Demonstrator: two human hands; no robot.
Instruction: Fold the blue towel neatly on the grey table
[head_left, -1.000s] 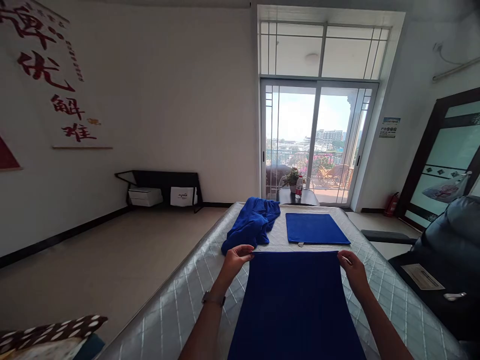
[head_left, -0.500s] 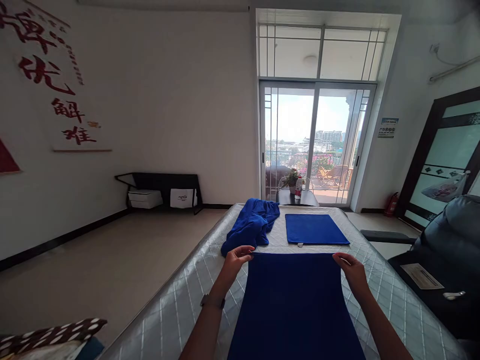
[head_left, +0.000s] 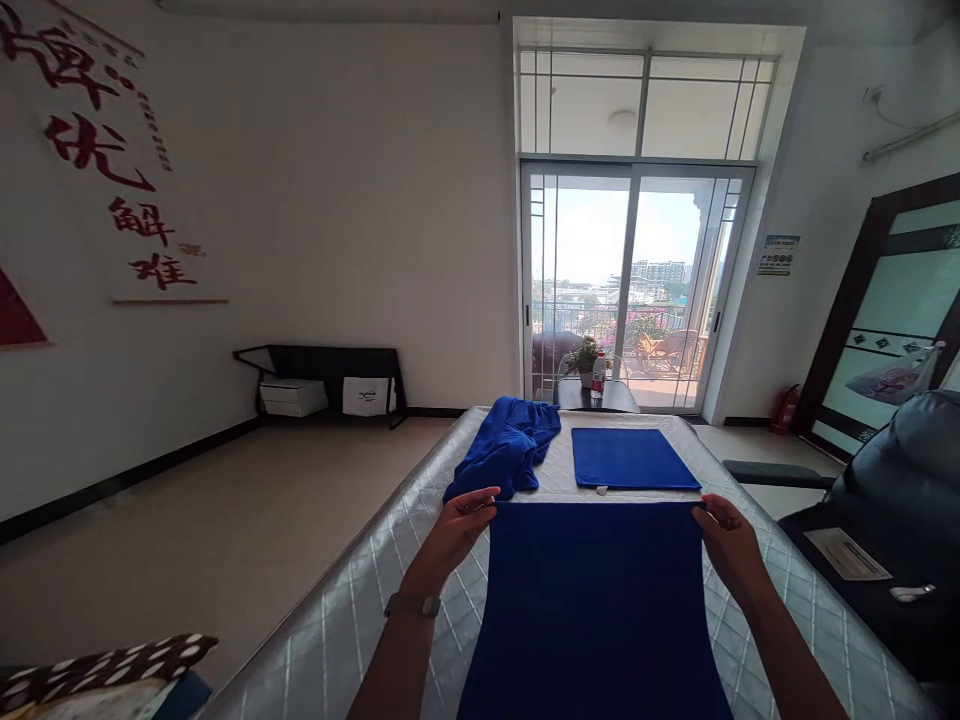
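A dark blue cloth (head_left: pixel 596 610) is stretched between my two hands above the mattress (head_left: pixel 352 590), its far edge taut and its near end running out of view at the bottom. My left hand (head_left: pixel 459 535) pinches the far left corner, a watch band on that wrist. The far right corner is pinched in the fingers of my right hand (head_left: pixel 727 540). Beyond the cloth lies a flat blue square of fabric (head_left: pixel 634 460) with a small white tag on its near edge. To the left of that sits a crumpled heap of blue fabric (head_left: pixel 502 450).
Past the mattress stand a small table (head_left: pixel 600 398) with a potted plant (head_left: pixel 583 358) and a bottle (head_left: pixel 598 375). At right is a black armchair (head_left: pixel 892 480) with a paper on it. A black rack (head_left: pixel 334 360) holds boxes by the wall. Spotted fabric (head_left: pixel 105 670) shows at lower left.
My hands have moved apart, the right one further right and the left one slightly left. The far edge of the cloth is now wider and straighter.
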